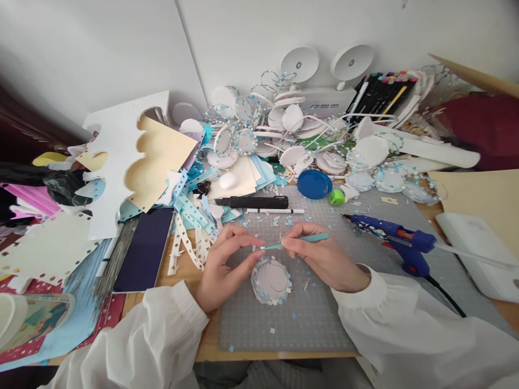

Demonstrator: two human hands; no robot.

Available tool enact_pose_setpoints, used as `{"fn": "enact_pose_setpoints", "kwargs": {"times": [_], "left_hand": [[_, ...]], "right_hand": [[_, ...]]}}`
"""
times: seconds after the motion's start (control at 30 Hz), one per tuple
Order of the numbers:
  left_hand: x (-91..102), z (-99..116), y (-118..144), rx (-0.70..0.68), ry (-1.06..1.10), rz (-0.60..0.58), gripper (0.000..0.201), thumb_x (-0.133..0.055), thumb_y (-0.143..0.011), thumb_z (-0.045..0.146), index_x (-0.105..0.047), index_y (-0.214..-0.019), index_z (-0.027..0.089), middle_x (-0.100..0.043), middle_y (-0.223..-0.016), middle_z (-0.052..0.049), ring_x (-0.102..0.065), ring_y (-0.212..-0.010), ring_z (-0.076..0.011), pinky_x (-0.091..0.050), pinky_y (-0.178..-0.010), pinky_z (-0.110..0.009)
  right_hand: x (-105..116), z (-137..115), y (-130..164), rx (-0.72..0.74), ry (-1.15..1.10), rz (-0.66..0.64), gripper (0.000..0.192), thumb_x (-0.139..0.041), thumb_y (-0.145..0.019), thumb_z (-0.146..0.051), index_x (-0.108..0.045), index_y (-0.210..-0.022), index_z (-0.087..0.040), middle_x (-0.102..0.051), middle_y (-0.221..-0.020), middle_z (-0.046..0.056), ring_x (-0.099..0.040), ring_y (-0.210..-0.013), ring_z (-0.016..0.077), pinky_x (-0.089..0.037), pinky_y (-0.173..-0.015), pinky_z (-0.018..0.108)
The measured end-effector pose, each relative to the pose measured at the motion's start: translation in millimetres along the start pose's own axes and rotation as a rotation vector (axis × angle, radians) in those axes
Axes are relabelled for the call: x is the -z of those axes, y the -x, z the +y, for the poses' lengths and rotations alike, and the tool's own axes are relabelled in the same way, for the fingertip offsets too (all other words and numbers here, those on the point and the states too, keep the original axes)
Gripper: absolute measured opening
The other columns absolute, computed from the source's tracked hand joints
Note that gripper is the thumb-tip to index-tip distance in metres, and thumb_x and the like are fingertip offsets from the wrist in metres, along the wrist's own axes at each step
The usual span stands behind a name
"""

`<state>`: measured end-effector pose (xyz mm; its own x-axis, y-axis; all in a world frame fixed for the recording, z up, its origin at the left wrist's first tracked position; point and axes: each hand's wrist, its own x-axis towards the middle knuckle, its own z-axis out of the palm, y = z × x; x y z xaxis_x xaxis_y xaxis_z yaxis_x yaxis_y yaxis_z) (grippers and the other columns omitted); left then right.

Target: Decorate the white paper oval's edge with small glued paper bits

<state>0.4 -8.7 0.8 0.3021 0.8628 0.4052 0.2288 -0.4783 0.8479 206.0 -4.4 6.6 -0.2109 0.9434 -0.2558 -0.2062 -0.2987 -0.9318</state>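
L hand and R hand meet over a paper disc edged w/ blue-white confetti, lying on the near-centre of the grey cutting mat. R fingers pinch teal tweezers, tips pointing left toward the L thumb and forefinger, which are pressed together, prob. on a tiny confetti bit, too small to tell for sure. Blue glue gun lies right of the hands, nozzle toward the far left; black utility knife and blue lid lie far of them. Risk: the bit slips from the tweezer tips and gets lost among loose scraps on the mat; a sleeve could also drag the disc's trim loose.
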Motion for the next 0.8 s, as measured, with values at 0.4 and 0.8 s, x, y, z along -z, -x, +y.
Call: {"fn": "enact_pose_setpoints", "kwargs": {"times": [0.4, 0.8], "left_hand": [[1.7, -2.4, 1.6, -0.007, 0.035, 0.037, 0.012, -0.065, -0.085, 0.013, -0.068, -0.092, 0.021, -0.058, -0.087, -0.003, -0.054, -0.086, -0.0153, -0.045, -0.078, -0.028], [2.3, 0.4, 0.3, -0.003, 0.032, 0.041, 0.002, -0.064, -0.087, 0.02, -0.065, -0.087, 0.02, -0.06, -0.083, -0.003, -0.056, -0.081, -0.0156, -0.047, -0.073, -0.029]], "right_hand": [[4.2, 3.3, -0.6, 0.164, -0.011, -0.062, 0.02, -0.077, -0.073, -0.033, -0.062, -0.067, -0.021, -0.061, -0.064, -0.002, -0.053, -0.062, 0.0115, -0.041, -0.06, 0.027], [3.5, 5.4, 4.0, 0.371, 0.149, -0.077, 0.012, -0.072, -0.078, -0.025, -0.06, -0.077, -0.024, -0.066, -0.081, 0.002, -0.062, -0.078, 0.0157, -0.051, -0.071, 0.032]]}}
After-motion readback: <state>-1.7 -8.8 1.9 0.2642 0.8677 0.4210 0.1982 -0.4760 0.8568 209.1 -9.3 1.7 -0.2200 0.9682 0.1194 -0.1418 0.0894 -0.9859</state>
